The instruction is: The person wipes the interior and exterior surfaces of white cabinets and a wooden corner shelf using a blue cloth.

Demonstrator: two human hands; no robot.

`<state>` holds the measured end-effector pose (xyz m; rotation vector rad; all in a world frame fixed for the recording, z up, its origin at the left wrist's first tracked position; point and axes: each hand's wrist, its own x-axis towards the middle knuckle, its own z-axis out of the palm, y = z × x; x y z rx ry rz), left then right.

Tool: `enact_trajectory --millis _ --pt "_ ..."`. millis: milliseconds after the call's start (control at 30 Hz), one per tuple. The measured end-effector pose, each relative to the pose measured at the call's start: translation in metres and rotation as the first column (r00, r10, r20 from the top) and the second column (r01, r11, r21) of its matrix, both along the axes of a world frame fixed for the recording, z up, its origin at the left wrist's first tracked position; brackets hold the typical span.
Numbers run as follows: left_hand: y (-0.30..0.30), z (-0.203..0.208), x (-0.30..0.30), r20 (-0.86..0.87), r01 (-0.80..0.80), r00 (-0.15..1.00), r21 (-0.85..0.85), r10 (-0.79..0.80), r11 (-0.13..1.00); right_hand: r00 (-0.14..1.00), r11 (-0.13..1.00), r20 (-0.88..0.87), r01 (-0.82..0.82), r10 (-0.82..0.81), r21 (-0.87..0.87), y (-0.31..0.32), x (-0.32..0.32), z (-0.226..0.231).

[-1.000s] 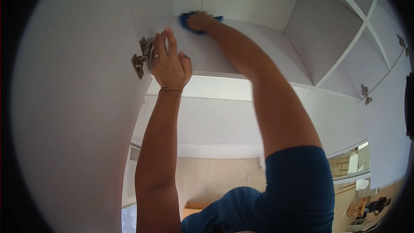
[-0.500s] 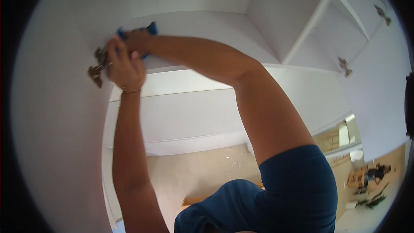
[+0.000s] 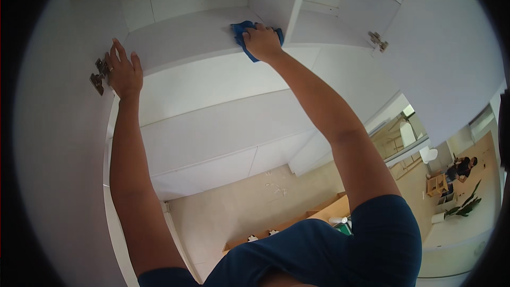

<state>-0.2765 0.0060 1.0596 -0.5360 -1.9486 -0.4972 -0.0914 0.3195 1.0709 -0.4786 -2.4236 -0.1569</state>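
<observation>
My right hand (image 3: 262,42) presses a crumpled blue cloth (image 3: 244,33) onto the white cabinet shelf (image 3: 183,34), close to the upright divider (image 3: 298,2). Its fingers bend over the cloth, and folds of it stick out on both sides. At the left side of the cabinet, my left hand (image 3: 125,72) rests by the front edge of the shelf, fingers stretched and holding nothing. A metal hinge (image 3: 99,76) on the left door sits right beside that hand.
A white door stands swung out on the left (image 3: 58,127), another on the right (image 3: 446,58) with metal hinges (image 3: 378,41). Lower white cabinet fronts (image 3: 223,127) run beneath. Far right, a person (image 3: 463,169) is near a wooden stand (image 3: 436,185) and a potted plant (image 3: 465,207).
My right hand has carried the blue cloth from the left corner across the shelf to the divider. The two hands, together before, are now apart; the left stays near the hinge.
</observation>
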Motion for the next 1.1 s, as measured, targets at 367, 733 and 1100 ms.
enact_trajectory --millis 367,733,1100 --pt "-0.16 -0.269 0.193 0.277 0.264 0.769 0.683 -0.575 0.681 0.853 0.756 -0.403 -0.496 0.331 -0.428 -0.029 0.087 0.012" --pt "-0.441 -0.076 0.333 0.101 0.049 0.891 0.948 -0.443 0.314 0.727 0.002 -0.33 -0.412 -0.602 -0.911 0.079 0.571 -0.164" --pt "-0.341 -0.049 0.348 0.142 0.011 0.925 0.917 -0.352 0.399 0.483 0.642 -0.72 -0.352 -0.499 -0.681 0.138 0.723 -0.059"
